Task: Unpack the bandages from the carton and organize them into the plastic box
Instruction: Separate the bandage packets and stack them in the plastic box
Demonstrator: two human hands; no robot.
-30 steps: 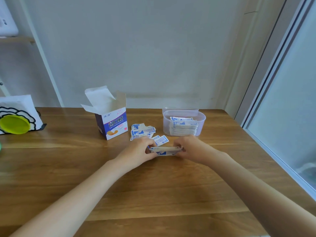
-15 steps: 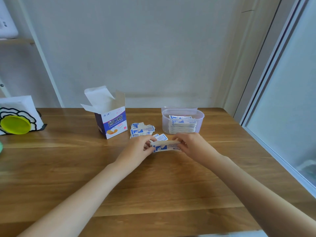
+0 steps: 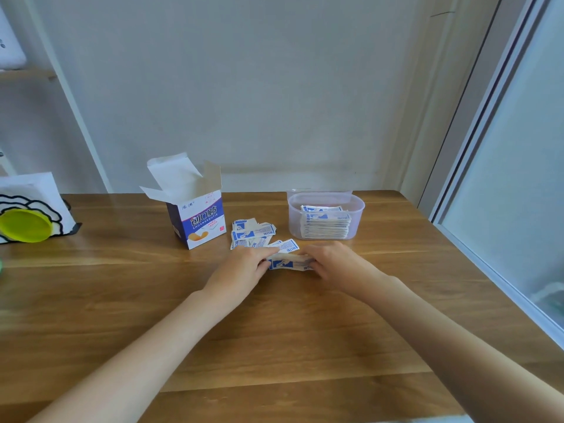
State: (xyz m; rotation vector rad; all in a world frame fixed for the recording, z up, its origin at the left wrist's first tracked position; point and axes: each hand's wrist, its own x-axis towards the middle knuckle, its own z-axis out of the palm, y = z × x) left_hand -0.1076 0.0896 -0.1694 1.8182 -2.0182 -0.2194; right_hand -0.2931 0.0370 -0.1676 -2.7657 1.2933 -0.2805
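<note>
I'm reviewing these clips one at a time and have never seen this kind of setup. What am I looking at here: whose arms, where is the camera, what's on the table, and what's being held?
There is no machine: the arms belong to a person, and the single camera sits on their head, looking forward and down. The left hand and right hand each hold one end of a small stack of bandages low over the wooden table; both have a curled grip on it. Behind them lies a loose pile of wrapped bandages. To its left stands the opened carton, flaps up. To the right is the clear plastic box, already holding a neat stack. At the far left edge are a white holder and a yellow-green disc.
</note>
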